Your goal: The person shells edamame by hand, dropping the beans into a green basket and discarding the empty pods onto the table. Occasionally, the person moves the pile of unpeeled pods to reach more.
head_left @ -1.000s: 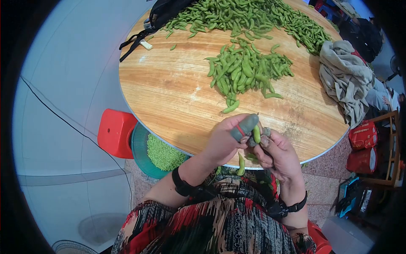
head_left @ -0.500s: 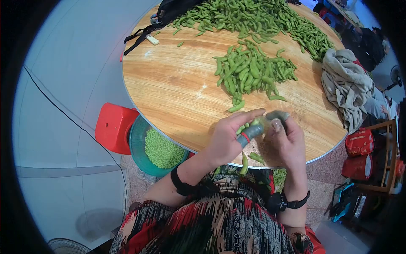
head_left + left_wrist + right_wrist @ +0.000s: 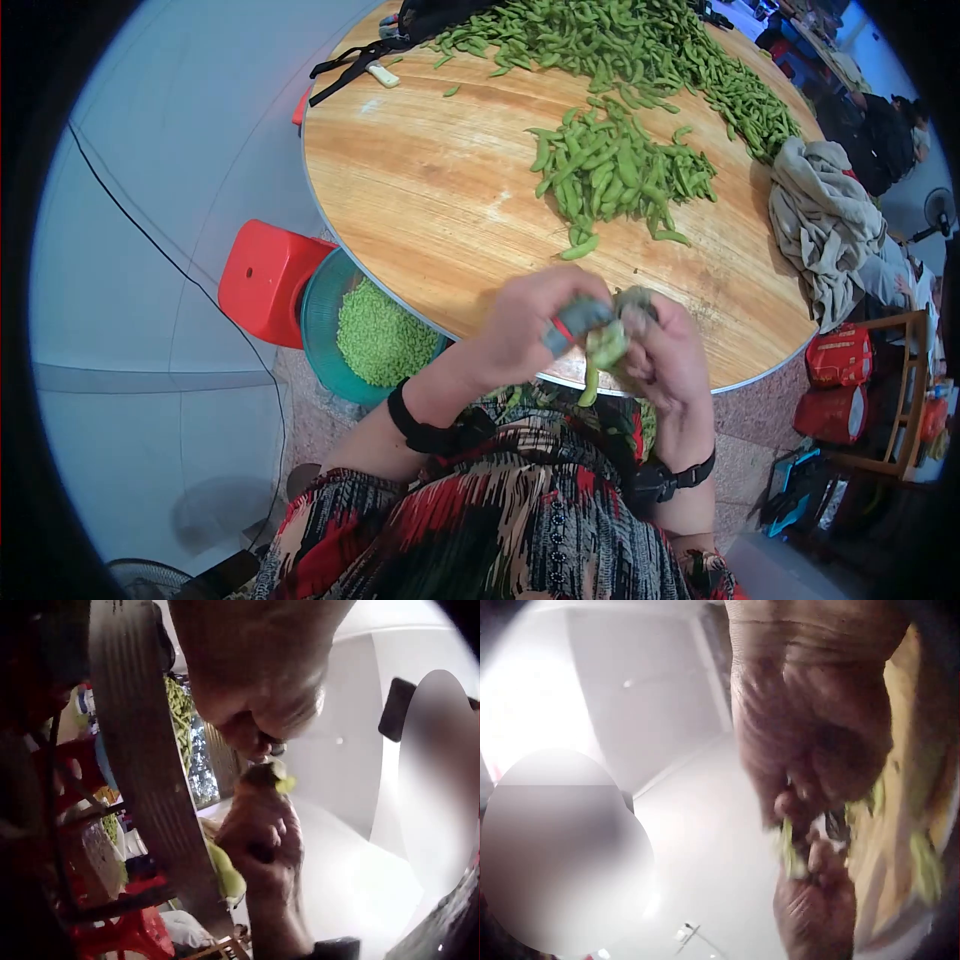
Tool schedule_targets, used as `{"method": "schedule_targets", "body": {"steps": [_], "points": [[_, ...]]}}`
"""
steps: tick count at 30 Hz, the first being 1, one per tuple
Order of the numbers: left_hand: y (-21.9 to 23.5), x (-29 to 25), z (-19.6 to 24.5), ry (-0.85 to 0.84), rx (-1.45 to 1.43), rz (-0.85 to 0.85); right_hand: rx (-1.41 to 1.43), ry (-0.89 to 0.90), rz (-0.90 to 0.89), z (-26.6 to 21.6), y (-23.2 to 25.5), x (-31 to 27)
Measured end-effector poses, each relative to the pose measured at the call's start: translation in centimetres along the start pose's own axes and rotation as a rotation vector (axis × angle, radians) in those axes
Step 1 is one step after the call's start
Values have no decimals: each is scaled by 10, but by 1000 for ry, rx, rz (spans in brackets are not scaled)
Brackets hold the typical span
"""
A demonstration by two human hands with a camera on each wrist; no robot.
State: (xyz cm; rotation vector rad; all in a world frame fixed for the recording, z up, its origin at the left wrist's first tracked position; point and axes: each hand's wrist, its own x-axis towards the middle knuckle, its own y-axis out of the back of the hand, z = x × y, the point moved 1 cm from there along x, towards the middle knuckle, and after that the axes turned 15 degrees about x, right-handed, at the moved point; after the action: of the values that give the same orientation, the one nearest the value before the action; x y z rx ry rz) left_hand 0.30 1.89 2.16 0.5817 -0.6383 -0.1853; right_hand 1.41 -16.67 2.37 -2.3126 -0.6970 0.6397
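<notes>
Over the table's near edge, my hands meet at a pale green soybean pod (image 3: 606,345). My right hand (image 3: 672,348) pinches it between thumb and fingers. My left hand (image 3: 525,325) has curled fingers and grips it from the other side; its thumb wears a grey-green cover (image 3: 580,322) with a red band. In the right wrist view the pod (image 3: 789,851) shows between the fingertips of both hands. Another pod (image 3: 590,385) lies at the table edge below. Farther in sits a small heap of soybean pods (image 3: 620,170).
A larger pod pile (image 3: 600,40) covers the far side of the round wooden table (image 3: 420,190). On the floor at left, a teal basket (image 3: 322,310) holds shelled beans beside a red stool (image 3: 265,285). A grey cloth (image 3: 825,225) hangs over the right edge; a black bag (image 3: 430,22) lies at the back.
My hands parted half a second ago, with green beans showing in the left, and have come together again at a pod. The head view has shifted slightly.
</notes>
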Motion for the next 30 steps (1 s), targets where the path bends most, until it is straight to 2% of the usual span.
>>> {"method": "schedule_targets", "body": {"steps": [1, 2, 4, 5, 6, 8, 10, 12, 14, 15, 16, 17, 18, 19, 20, 22, 24, 25, 29, 30], "points": [[5, -4, -7, 286, -364, 130, -386, 25, -46, -5, -2, 0], [9, -7, -13, 569, -730, 259, -390, 22, -50, -9, -5, 1], [20, -3, -24, 629, -751, 398, -1032, 273, -262, -23, -28, 8], [21, -3, -26, 631, -753, 398, -1161, 257, 19, -28, -36, 16], [22, -3, -28, 649, -757, 399, -1274, 311, 224, -27, -31, 29], [24, -3, -29, 662, -757, 405, -1542, 534, 298, -21, -14, 54], [26, -5, -30, 743, -776, 364, -1599, 489, 246, -18, -17, 54], [26, -10, -32, 730, -815, 324, -1660, 433, 189, -14, -19, 48], [24, -13, -27, 718, -856, 286, -1654, 397, 248, -11, -20, 36], [21, -10, -20, 797, -859, 257, -1657, 394, 244, -10, -19, 31], [16, -9, -16, 875, -861, 226, -1409, 440, 269, -10, -17, 27], [9, -9, -13, 878, -866, 229, -1161, 478, 292, -9, -16, 23], [1, -8, -11, 841, -904, 146, -1165, 473, 290, -6, -15, 19], [-6, -7, -9, 801, -940, 64, -958, 434, 265, -4, -13, 16], [-11, -8, -11, 802, -944, 67, -751, 394, 240, -1, -12, 14], [-18, -6, -12, 653, -1096, 54, -724, 353, 261, -5, -23, 5], [-19, 1, -6, 673, -1080, 92, -388, 53, 206, -8, -23, -2], [-18, 3, -3, 697, -1061, 127, -297, 51, 138, -3, -18, -4], [-22, 5, -1, 706, -1005, 101, -117, 13, 124, -2, -16, -7], [-25, 4, -2, 705, -874, 99, -99, 0, 132, -2, -15, -7]]}}
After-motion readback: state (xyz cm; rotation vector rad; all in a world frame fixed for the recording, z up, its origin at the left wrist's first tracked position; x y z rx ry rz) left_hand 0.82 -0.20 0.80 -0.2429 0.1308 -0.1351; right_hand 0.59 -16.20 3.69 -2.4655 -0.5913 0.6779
